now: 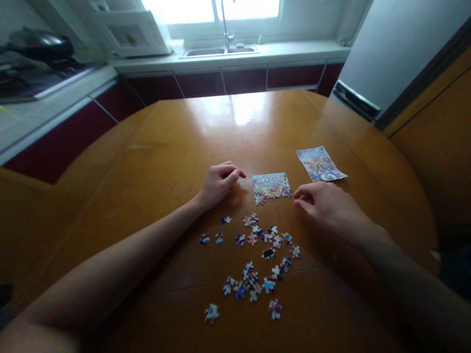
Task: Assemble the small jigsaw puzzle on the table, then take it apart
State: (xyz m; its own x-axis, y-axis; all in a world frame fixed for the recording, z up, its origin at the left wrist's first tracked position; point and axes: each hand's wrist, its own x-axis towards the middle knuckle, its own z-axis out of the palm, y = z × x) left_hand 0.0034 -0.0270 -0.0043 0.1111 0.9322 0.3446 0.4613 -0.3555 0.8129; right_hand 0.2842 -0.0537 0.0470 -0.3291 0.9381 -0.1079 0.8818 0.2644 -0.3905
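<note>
A partly joined jigsaw puzzle (273, 185) lies flat on the wooden table, its upper rows together and its lower edge ragged. My left hand (220, 184) rests on the table left of it, fingers loosely bent and apart from the puzzle, holding nothing I can see. Close to the puzzle's lower right corner is my right hand (331, 205), thumb and forefinger slightly apart with no piece visible between them. Several loose puzzle pieces (251, 279) are scattered nearer to me, some overlapping. A dark piece (268, 253) lies among them.
A small printed picture sheet (321, 164) with curled corners lies beyond my right hand. The table (176, 132) has a rounded edge. Behind it are a counter with a sink (206, 52), a white microwave (130, 37), a wok (42, 44) and a fridge (401, 54).
</note>
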